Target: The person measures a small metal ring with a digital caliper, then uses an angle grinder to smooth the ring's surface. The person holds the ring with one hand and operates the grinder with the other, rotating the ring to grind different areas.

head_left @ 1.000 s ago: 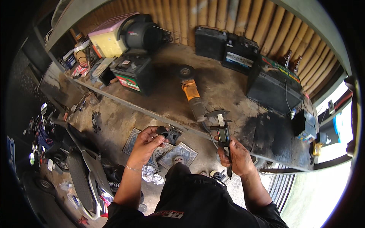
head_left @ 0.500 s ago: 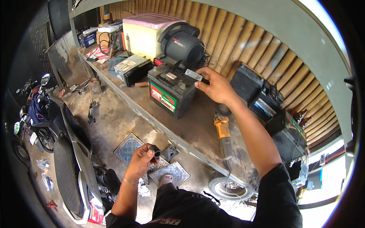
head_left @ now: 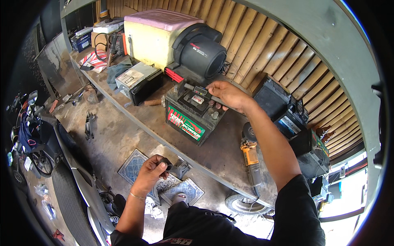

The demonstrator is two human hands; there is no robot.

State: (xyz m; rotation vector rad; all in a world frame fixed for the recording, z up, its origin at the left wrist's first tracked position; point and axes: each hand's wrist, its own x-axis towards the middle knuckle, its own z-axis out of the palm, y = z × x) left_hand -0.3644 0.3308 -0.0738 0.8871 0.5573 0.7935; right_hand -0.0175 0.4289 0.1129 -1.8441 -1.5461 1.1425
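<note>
My right hand [head_left: 230, 96] grips a slim dark bar-shaped tool [head_left: 200, 91] with a small pale panel on its side; its exact kind is unclear. It lies level over the top of a black car battery [head_left: 166, 112] with a red and green label, and my fingers come down close to the battery's lid. Lower down, in front of the bench, my left hand [head_left: 150, 175] pinches a short black hollow tube [head_left: 166, 162] between thumb and fingers, its open end showing.
On the bench [head_left: 221, 151] lies an orange angle grinder [head_left: 250, 158]. Behind the battery stand a black machine [head_left: 205, 55] and a yellow cooler box [head_left: 143, 43]. More batteries [head_left: 287, 123] line the right; a car stereo [head_left: 137, 80] sits left. A motorcycle [head_left: 74, 184] is parked left.
My right hand has moved slightly down, turning the tool so it lies across the battery top. My left hand stays nearly still with the tube. The view has shifted closer to the bench.
</note>
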